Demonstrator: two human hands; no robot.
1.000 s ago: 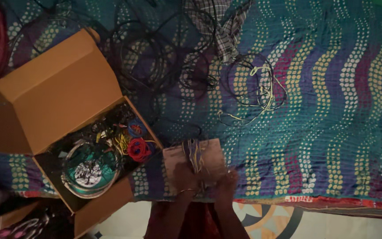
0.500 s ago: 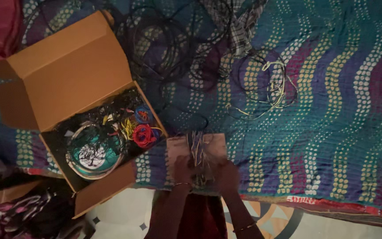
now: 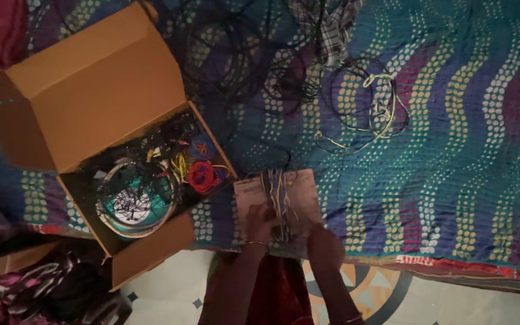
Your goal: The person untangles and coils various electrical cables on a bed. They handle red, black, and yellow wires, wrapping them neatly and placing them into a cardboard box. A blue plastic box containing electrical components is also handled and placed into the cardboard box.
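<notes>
Spreading across a bed — a teal bedspread [image 3: 452, 150] with wavy dotted bands, patterned floor tiles [image 3: 392, 301] showing at 6 o'clock. Sitting open at 9 o'clock, a brown cardboard box [image 3: 91, 96] of coloured wire coils. Pressing a cardboard card [image 3: 305, 195] wound with threads — left hand [image 3: 260, 219] and right hand [image 3: 323, 244] both gripping its lower edge.

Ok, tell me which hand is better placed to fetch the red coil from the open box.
Left, probably. The left hand lies on the card on the side toward the cardboard box, where the red coil sits near the box's near corner. The right hand would have to cross over.
</notes>
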